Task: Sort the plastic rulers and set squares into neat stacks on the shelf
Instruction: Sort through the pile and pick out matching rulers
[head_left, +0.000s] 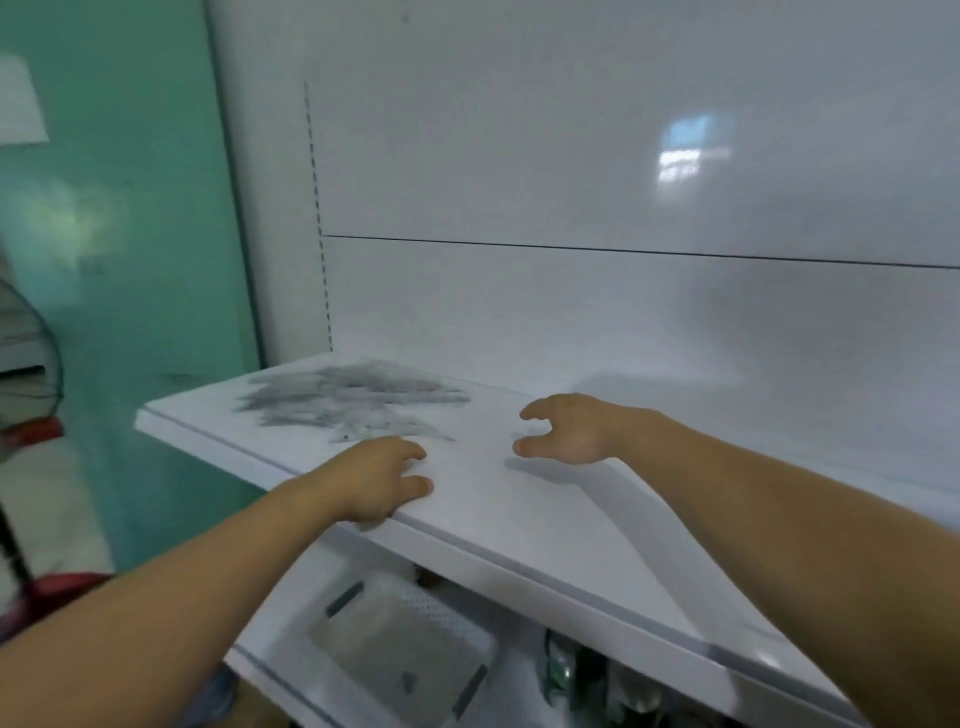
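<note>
lying loose, ruler pile (353, 400), bin (400, 639) below shelf (519, 519)

No text, label or number can be read here. The markings on the plastic rulers (353, 402) heaped on the shelf (519, 519) are too blurred.

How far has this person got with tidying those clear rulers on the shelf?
Nothing looks sorted yet: the rulers and set squares lie in one loose pile on the shelf, with no neat stacks visible. Neither the left hand nor the right hand holds anything; both are near the pile. All the sorting is left.
</note>
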